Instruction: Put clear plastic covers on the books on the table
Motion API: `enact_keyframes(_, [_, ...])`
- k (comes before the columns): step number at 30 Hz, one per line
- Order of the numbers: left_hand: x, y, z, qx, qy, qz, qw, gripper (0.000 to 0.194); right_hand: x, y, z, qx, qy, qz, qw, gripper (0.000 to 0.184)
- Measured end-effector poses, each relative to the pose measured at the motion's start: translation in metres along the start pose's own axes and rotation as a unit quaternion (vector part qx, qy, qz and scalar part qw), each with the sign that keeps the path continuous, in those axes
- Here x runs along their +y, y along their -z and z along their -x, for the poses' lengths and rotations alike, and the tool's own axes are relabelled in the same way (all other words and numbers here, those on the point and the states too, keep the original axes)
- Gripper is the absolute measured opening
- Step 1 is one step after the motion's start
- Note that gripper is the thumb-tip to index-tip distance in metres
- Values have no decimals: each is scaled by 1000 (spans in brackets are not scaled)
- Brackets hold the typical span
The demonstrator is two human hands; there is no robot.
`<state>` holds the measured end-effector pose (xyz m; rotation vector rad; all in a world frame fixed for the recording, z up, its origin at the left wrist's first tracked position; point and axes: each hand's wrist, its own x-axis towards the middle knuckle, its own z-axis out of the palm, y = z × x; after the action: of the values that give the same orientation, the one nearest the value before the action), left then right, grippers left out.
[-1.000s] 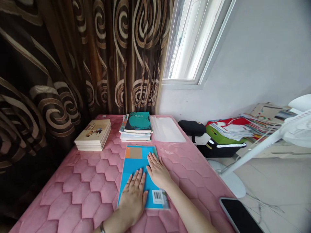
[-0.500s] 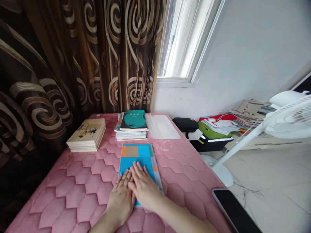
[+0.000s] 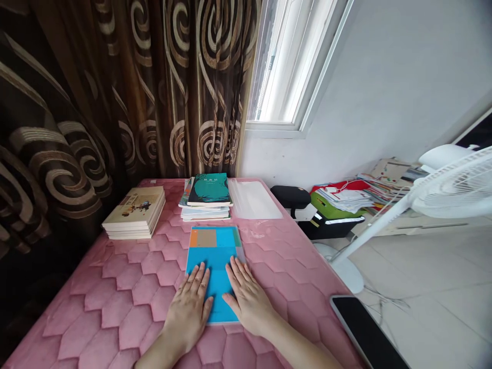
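A blue book with orange, tan and green blocks on its cover lies flat on the pink quilted surface in front of me; its cover has a glossy, film-like sheen. My left hand rests palm down over its left edge, fingers stretched out. On its right edge lies my right hand, also flat with the fingers spread a little. The middle of the cover shows between the two hands.
Behind the blue book stands a pile of books topped by a teal one. Cream books are stacked at left, and translucent plastic sheets lie at back right. A phone sits at the right edge, near a white fan.
My hands were close together on the middle of the cover. They have parted, the right one sliding to the right edge and the left one slightly left.
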<state>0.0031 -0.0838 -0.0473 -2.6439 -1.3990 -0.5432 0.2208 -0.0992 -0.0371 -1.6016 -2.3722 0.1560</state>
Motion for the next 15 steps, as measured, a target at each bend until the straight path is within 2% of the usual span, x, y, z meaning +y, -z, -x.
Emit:
enact_keyframes(6, [-11, 0, 8, 23, 165, 5, 986, 48, -2, 1, 0, -14, -9, -7, 1000, 69])
enact_keyframes(10, [-20, 15, -5, -49, 285, 86, 954, 42, -3, 2, 0, -14, -11, -9, 1000, 70])
enact_keyframes(13, [-24, 32, -18, -118, 341, 173, 917, 36, -4, 4, -1, -23, -18, -13, 1000, 71])
enact_keyframes(15, [-26, 41, -26, -145, 369, 203, 895, 31, -6, 6, -1, -33, -21, -16, 999, 72])
